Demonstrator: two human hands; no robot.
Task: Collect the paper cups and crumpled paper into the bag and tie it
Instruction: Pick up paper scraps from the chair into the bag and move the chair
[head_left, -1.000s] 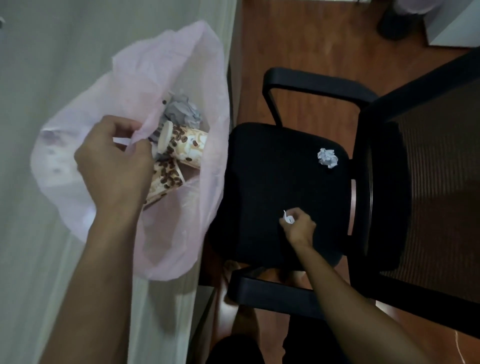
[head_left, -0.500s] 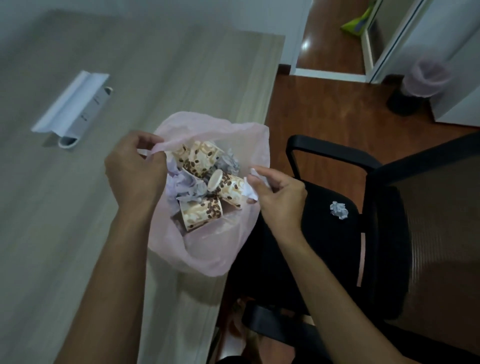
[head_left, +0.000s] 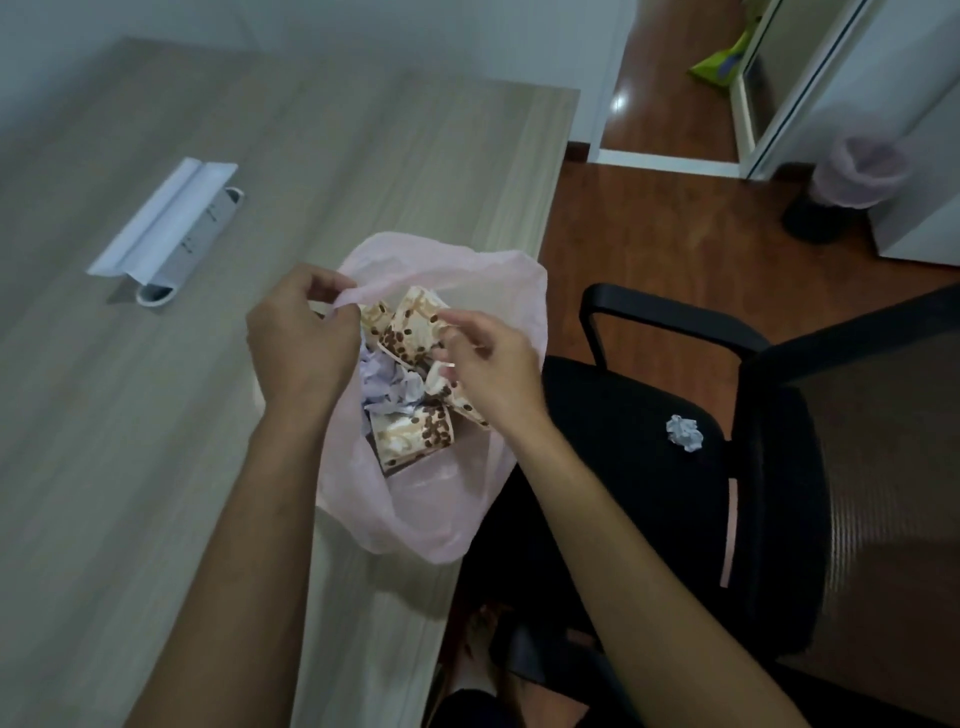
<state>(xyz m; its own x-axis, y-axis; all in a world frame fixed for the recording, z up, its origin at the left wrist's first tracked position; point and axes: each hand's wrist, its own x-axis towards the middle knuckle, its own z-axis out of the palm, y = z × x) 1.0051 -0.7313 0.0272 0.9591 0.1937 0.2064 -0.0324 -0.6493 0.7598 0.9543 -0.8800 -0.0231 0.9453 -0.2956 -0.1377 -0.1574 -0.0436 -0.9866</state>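
Paper ball lies on chair seat, beside bag.

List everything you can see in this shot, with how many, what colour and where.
bag: one, pale pink, open, at the desk's right edge
paper cups: several, cream with brown bean print, inside the bag
crumpled paper: a few pale wads, inside the bag
paper ball: one, white, on the chair seat
chair: one, black, right of the desk
desk: one, grey wood grain, left half of view
socket box: one, white lid raised, set in the desk
bin: one, dark with pink liner, on the floor far right
left hand: pinches the bag's rim
right hand: over the bag's mouth, fingers pinching at the rim
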